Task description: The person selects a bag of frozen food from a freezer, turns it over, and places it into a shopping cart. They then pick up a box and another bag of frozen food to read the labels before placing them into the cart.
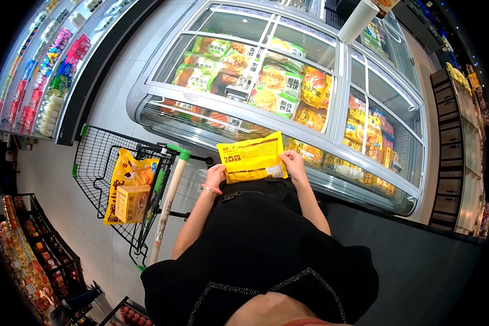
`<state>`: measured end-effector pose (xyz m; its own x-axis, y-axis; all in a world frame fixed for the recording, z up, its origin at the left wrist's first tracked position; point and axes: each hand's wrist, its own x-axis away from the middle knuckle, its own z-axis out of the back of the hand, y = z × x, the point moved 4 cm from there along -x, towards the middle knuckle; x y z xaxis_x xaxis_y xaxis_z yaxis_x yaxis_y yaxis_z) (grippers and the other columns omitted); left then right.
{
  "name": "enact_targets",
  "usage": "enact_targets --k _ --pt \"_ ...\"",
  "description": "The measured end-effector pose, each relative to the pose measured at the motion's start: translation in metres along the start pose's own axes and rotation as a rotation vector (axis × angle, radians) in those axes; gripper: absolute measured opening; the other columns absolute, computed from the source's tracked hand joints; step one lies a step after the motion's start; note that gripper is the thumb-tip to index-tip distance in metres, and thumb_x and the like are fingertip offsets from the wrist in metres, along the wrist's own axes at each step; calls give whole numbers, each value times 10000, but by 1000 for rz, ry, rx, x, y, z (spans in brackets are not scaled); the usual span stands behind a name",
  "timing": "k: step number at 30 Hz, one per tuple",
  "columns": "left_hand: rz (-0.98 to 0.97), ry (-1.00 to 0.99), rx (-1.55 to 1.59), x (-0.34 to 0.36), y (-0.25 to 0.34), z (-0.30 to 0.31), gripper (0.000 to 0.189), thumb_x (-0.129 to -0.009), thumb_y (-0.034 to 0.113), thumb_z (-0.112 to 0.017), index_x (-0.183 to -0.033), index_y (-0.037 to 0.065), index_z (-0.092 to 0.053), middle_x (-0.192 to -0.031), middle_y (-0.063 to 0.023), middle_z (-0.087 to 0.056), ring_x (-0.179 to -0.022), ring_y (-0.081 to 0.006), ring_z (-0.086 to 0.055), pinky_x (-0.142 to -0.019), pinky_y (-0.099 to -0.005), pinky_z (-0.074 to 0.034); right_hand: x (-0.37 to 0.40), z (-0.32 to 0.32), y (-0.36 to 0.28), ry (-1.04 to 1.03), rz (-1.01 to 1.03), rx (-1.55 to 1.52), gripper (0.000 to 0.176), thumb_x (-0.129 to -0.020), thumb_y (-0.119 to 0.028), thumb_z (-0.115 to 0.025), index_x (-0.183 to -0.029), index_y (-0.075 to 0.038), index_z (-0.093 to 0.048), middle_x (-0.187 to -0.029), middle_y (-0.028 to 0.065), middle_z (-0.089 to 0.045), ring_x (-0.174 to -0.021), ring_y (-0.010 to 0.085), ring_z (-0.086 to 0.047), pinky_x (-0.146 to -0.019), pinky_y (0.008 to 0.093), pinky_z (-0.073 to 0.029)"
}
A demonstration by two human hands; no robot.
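Observation:
A yellow food bag (pixel 252 157) is held out flat in front of my body, its printed side with small pictures and a white label facing up. My left hand (pixel 216 175) pinches its left edge, with a pinkish band on the wrist. At the opposite edge, my right hand (pixel 293 164) grips the bag between thumb and fingers. Just beyond the bag stands a glass-topped freezer (pixel 201 93) with green-and-white and yellow food packets (pixel 316 87) inside.
On my left is a black wire shopping cart (pixel 95 142) with green corners, containing a large yellow bag (pixel 126 168) and a yellow box (pixel 131 204). Its pale handle (pixel 168 204) lies near my left arm. Stocked shelves (pixel 43 70) line the far left; another shelf unit (pixel 450 152) stands right.

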<state>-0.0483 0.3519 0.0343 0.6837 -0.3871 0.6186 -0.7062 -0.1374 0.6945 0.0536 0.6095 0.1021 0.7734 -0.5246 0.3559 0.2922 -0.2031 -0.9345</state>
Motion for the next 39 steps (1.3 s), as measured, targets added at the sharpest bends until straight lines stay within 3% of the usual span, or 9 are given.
enact_targets --k 3,6,15,18,21,25,31,39 --pt "3 -16 2 -3 -10 8 138 -872 120 -508 -825 23 -594 -675 6 -554 -599 -88 -531 -614 -213 -460 2 1 9 -7 5 9 98 -814 -77 -595 -828 20 -590 -729 27 -603 -637 67 -540 -587 200 -428" --pt "7 -67 -31 -13 -25 24 148 -876 115 -498 -871 2 -594 -840 -53 -624 -715 -133 -597 -653 -244 -476 7 1 15 -6 -12 37 100 -827 -88 -582 -829 11 -595 -736 19 -603 -645 57 -531 -596 189 -414" --pt "16 -20 24 2 -28 37 151 -875 103 -484 -893 -7 -586 -854 -62 -627 -720 -133 -601 -644 -235 -472 25 -9 24 -39 -24 38 109 -832 -85 -576 -846 23 -584 -758 31 -609 -653 64 -540 -604 193 -422" --pt "-4 -35 2 6 -27 46 147 -875 103 -484 -871 -2 -587 -835 -56 -622 -709 -129 -596 -634 -232 -470 28 -16 26 -72 -8 42 106 -833 -85 -572 -847 21 -578 -763 31 -608 -657 68 -542 -607 196 -425" --pt "-50 -106 -26 6 -23 57 156 -876 129 -505 -784 38 -591 -605 32 -509 -498 -55 -429 -479 -182 -340 26 -25 16 -94 2 48 97 -837 -88 -568 -838 9 -576 -754 24 -601 -649 63 -533 -606 193 -421" --pt "-143 -13 -4 32 19 33 128 -863 127 -531 -779 53 -594 -584 59 -477 -485 -26 -385 -451 -179 -282 17 -33 -10 -91 63 76 101 -813 -76 -582 -818 25 -580 -721 15 -585 -633 56 -517 -587 197 -420" --pt "-358 28 -41 50 64 14 112 -863 119 -547 -855 27 -610 -668 57 -521 -543 -15 -393 -495 -158 -298 -5 -35 -42 -129 148 4 94 -840 -90 -580 -850 4 -579 -745 -8 -581 -646 43 -498 -586 185 -401" --pt "-490 -11 -95 61 106 -13 108 -858 121 -555 -860 26 -606 -728 52 -553 -617 -20 -429 -562 -166 -338 -17 -27 -68 -131 181 -59 81 -849 -84 -567 -842 -4 -573 -741 -26 -561 -645 29 -471 -589 175 -380"
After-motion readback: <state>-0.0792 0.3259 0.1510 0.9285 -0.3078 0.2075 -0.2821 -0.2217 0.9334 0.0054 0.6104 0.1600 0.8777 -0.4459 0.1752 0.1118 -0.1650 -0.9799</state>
